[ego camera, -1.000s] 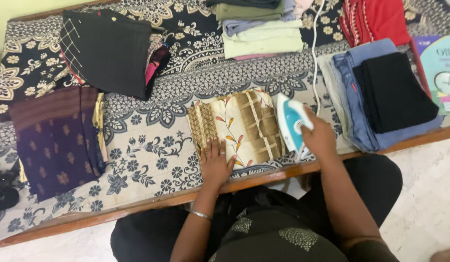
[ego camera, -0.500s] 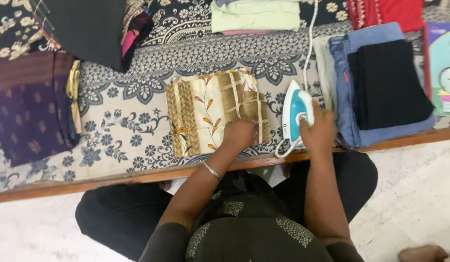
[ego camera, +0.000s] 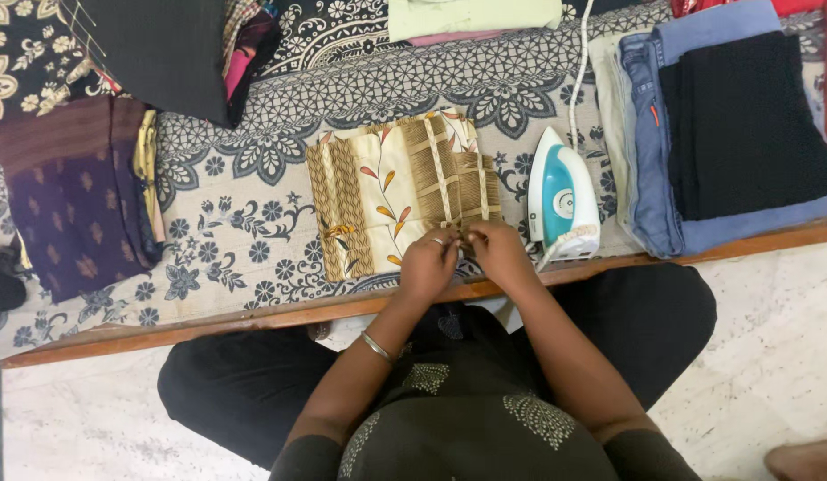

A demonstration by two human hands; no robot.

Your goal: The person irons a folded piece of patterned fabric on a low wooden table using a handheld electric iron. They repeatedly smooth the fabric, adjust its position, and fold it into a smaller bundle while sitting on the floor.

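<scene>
A folded beige and brown patterned cloth lies on the floral sheet of the low bed in front of me. My left hand and my right hand meet at the cloth's near right edge, both pinching the fabric there. A white and teal clothes iron rests flat on the sheet just right of the cloth, a little beyond my right hand, with its white cord running away up the bed.
A stack of blue and black folded clothes lies at the right. Purple patterned cloth is at the left, a dark garment at the back left, pale green folded clothes at the back. The wooden bed edge runs before my knees.
My right hand let go of the iron, which now lies flat beside the cloth. Both hands came together at the cloth's near right edge.
</scene>
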